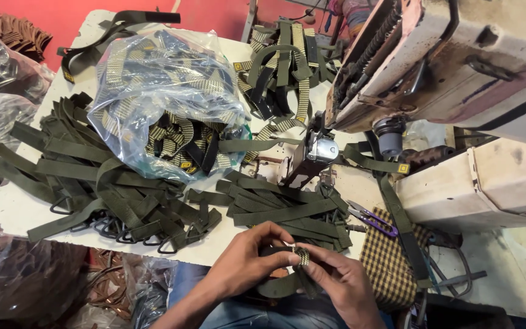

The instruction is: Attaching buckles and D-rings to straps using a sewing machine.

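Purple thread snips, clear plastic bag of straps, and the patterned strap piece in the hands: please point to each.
purple thread snips [372,218], head view, on the handle.
clear plastic bag [153,79], head view, upper surface.
patterned strap piece [301,256], head view, folded end between fingertips.

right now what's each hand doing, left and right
Left hand: closed, fingertips pinching the patterned webbing piece on the olive strap.
Right hand: closed, pinching the same patterned webbing piece from the other side.
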